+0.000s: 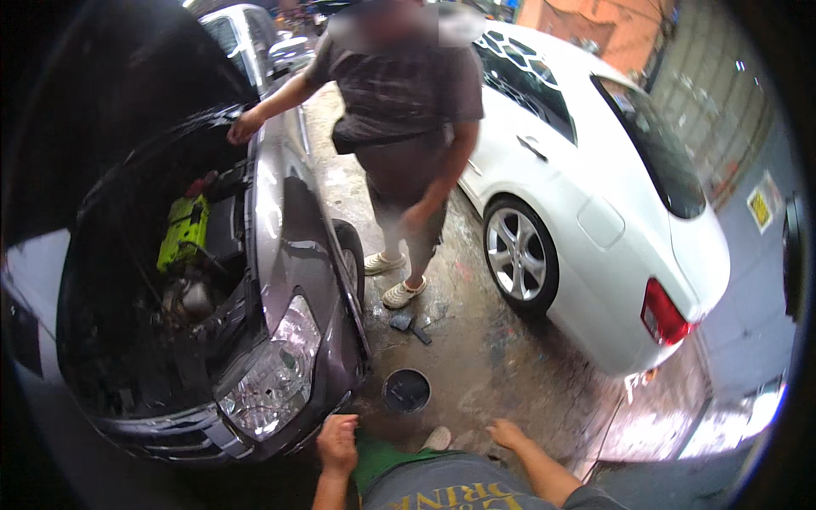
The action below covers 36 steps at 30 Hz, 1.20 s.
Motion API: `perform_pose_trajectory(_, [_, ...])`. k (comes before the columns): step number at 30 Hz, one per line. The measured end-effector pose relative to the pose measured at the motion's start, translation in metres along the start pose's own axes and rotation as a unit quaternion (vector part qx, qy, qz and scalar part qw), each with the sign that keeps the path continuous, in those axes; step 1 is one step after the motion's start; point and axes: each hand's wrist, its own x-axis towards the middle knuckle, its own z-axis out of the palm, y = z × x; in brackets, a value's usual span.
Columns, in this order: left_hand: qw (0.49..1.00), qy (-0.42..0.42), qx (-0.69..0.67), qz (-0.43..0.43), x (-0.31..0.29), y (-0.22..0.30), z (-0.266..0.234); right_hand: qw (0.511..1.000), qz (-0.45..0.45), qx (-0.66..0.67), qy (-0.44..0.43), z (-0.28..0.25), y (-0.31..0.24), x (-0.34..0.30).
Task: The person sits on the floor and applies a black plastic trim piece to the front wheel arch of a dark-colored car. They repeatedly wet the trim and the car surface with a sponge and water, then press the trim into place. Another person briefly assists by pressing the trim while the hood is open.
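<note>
My left hand (338, 442) is raised beside the front bumper of a dark grey car (280, 204), its fingers curled in and no object showing in them. My right hand (507, 433) hangs out to the right over the wet floor, fingers loosely stretched and holding nothing I can see. Ahead of me, between my hands, a round dark bucket (407, 391) stands on the floor. The car's clear headlight (276, 370) is just beyond my left hand. Its hood is up, and a bright yellow-green engine cover (183, 231) shows in the engine bay.
Another person (408, 110) stands between the cars, one hand over the grey car's fender. A white car (578, 187) is parked on the right. Small dark pieces (411, 326) lie on the floor near the person's light clogs (404, 292). Behind the white car is a grey wall (756, 280).
</note>
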Motion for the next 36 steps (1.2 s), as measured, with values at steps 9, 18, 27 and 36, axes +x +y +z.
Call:
perform_pose_trajectory(9, [0.992, -0.118, 0.035, 0.006, 0.048, 0.079, 0.063, 0.975, 0.202, 0.071, 0.052, 0.121, 0.244, -0.057])
perform_pose_trajectory(18, [0.982, -0.170, 0.080, -0.004, 0.134, 0.051, 0.097, 0.924, 0.183, 0.329, 0.073, 0.087, 0.158, -0.026])
perform_pose_trajectory(27, [0.973, -0.215, 0.075, -0.028, 0.204, 0.034, 0.111, 0.933, 0.220, 0.283, -0.008, 0.069, 0.185, -0.023])
perform_pose_trajectory(36, [0.936, -0.230, 0.129, -0.231, 0.122, -0.030, 0.143, 0.984, 0.105, 0.139, -0.031, -0.030, 0.227, 0.096])
